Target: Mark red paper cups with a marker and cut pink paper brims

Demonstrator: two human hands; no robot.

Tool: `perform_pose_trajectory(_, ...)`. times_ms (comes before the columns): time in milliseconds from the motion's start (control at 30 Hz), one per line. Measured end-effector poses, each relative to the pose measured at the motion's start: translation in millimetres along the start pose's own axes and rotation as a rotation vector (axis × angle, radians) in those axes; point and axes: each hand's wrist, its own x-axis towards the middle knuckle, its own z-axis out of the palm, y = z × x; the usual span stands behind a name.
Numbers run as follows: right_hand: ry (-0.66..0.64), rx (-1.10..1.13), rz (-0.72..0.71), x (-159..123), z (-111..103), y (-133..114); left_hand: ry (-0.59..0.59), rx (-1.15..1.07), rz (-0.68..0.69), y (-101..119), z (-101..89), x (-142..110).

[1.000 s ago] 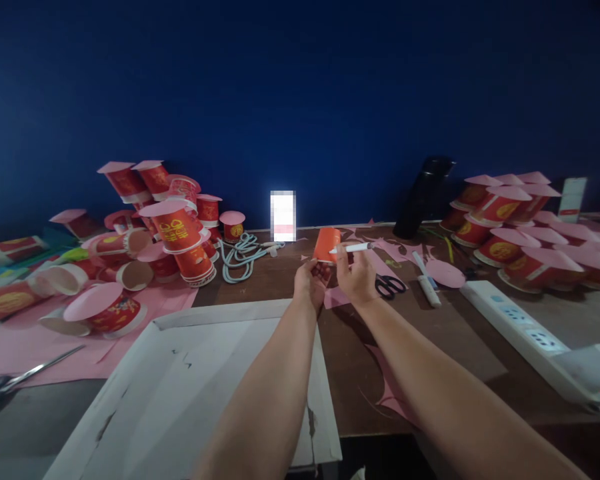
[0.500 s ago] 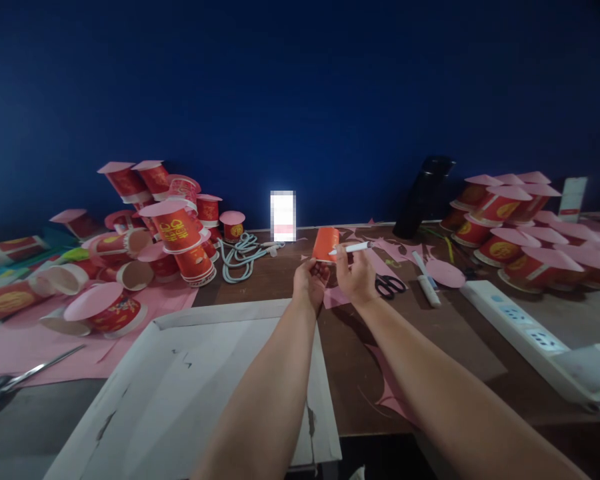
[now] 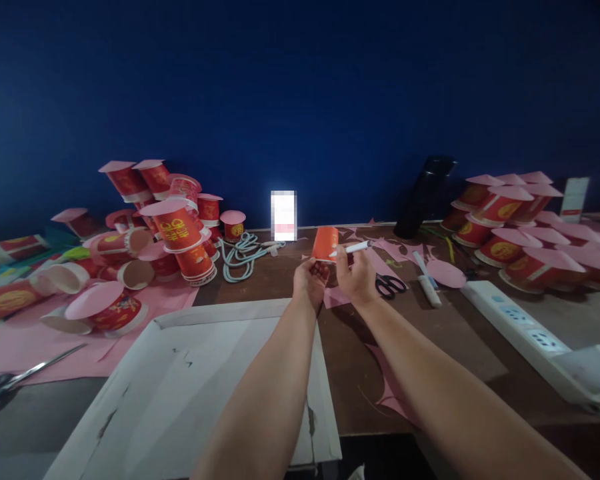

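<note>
My left hand [image 3: 311, 280] grips a red paper cup [image 3: 325, 241] by its lower end, fingers closed around the rim. In my right hand [image 3: 357, 277] is a white marker pen [image 3: 355, 247], its tip at the side of the cup near the lower edge. Whether the tip touches the cup I cannot tell. Black-handled scissors [image 3: 390, 286] lie just right of my right hand, partly on pink paper scraps [image 3: 337, 297]. Further right lies a white tube or thick pen [image 3: 429, 291], beside a pink paper disc [image 3: 446, 273].
A white shallow box lid [image 3: 180, 387] fills the front left. Red cups with pink paper tops are stacked at left [image 3: 173, 227] and right [image 3: 505, 203]. Also here are large scissors [image 3: 25, 377], a coiled cable [image 3: 240, 257], a black bottle [image 3: 425, 197] and a power strip [image 3: 517, 327].
Almost nothing differs. The cup and the marker pen have shifted very slightly, and both hands stay in the same place.
</note>
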Motion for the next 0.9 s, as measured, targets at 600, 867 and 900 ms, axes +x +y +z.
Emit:
perform_pose_trajectory(600,-0.012,-0.025,0.012,0.1,-0.2,-2.3,0.009,-0.040,0.019,0.1,0.4,1.4)
perform_pose_trajectory(867,0.002,-0.030,0.000,-0.8,0.9,0.2,0.008,-0.034,0.013,0.6,0.4,2.1)
perform_pose_trajectory(900,0.002,-0.029,0.000,-0.9,1.0,0.7,0.008,-0.032,0.011,0.6,0.5,1.9)
